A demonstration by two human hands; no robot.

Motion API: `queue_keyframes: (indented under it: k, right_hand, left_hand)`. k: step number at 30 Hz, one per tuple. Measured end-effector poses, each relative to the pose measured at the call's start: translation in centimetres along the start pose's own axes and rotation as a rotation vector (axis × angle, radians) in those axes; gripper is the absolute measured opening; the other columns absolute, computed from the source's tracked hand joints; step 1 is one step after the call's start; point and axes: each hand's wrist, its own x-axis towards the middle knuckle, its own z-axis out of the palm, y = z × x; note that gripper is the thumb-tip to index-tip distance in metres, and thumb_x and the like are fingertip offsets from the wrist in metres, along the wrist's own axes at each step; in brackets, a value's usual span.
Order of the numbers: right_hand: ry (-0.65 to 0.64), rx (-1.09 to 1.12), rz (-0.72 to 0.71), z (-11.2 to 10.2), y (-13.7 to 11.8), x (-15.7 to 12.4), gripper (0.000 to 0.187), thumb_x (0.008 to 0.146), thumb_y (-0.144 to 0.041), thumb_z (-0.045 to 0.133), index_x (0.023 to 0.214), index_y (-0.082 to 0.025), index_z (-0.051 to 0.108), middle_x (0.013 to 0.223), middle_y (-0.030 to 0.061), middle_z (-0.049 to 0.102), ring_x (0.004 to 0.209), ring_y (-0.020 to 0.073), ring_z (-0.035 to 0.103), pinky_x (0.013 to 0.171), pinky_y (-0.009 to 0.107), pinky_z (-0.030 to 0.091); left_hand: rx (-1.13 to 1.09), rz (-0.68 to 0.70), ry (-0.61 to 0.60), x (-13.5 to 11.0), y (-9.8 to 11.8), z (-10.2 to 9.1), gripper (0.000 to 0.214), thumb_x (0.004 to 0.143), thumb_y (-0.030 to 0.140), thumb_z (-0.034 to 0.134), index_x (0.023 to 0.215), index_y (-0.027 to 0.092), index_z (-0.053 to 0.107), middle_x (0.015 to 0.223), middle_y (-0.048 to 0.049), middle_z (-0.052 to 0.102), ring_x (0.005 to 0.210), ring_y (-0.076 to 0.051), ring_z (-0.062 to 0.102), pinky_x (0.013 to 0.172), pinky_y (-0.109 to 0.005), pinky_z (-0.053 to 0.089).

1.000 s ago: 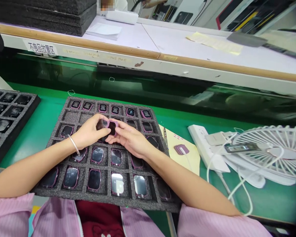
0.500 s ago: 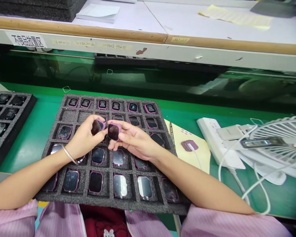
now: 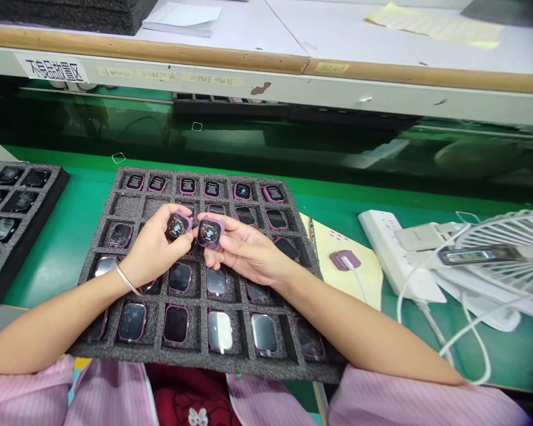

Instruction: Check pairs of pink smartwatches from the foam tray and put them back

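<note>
My left hand (image 3: 156,244) grips a purple smartwatch body (image 3: 178,226) between thumb and fingers, its screen lit with a dial. Close beside it, a second purple smartwatch body (image 3: 210,232) is pinched in my right hand (image 3: 244,248), its screen also lit. Both are held above a dark foam tray (image 3: 204,368) divided into square pockets. Several strapless watches sit in the pockets. Those in the far row, such as one watch (image 3: 188,186), show lit screens; nearer ones, like another watch (image 3: 176,324), look dark or reflective. Two pockets in the second row hold nothing.
Another foam tray of watches (image 3: 24,225) stands at the left. To the right are a purple charging pad (image 3: 345,260) on yellow paper (image 3: 368,284), a white power strip (image 3: 393,254), loose white cables and a fan (image 3: 510,254). A shelf edge (image 3: 266,89) crosses behind.
The screens of both held watches have gone from dark to lit dials. My hands keep their grip in nearly the same place, and the view has shifted slightly.
</note>
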Motion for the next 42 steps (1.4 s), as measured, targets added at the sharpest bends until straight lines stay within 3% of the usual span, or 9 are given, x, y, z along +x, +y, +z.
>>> queue_keyframes:
  k: [10, 31, 42]
  right_hand:
    - [-0.009, 0.001, -0.019, 0.36, -0.36, -0.18, 0.056, 0.084, -0.038, 0.09, 0.131, -0.027, 0.062, 0.118, 0.0043, 0.07, 0.075, 0.015, 0.071, 0.069, 0.028, 0.06]
    - [-0.094, 0.059, -0.04, 0.3, -0.32, -0.29, 0.049, 0.09, -0.033, 0.087, 0.131, -0.026, 0.061, 0.105, 0.0, 0.072, 0.078, 0.0128, 0.074, 0.072, 0.023, 0.06]
    - [-0.073, 0.041, -0.036, 0.31, -0.34, -0.34, 0.05, 0.088, -0.034, 0.089, 0.13, -0.026, 0.063, 0.107, 0.0008, 0.071, 0.076, 0.0133, 0.073, 0.071, 0.024, 0.059]
  left_hand:
    - [0.002, 0.018, -0.014, -0.18, 0.0, -0.02, 0.031, 0.078, 0.024, 0.063, 0.108, 0.019, 0.057, 0.103, -0.0052, 0.067, 0.096, -0.019, 0.065, 0.089, -0.033, 0.051]
    - [0.016, 0.049, -0.032, -0.31, 0.2, 0.08, 0.027, 0.082, 0.025, 0.061, 0.107, 0.017, 0.057, 0.102, -0.0049, 0.068, 0.094, -0.017, 0.064, 0.09, -0.031, 0.051]
    - [-0.024, 0.027, -0.059, -0.4, 0.3, -0.01, 0.031, 0.08, 0.024, 0.061, 0.11, 0.015, 0.057, 0.099, -0.0046, 0.067, 0.091, -0.017, 0.063, 0.088, -0.031, 0.051]
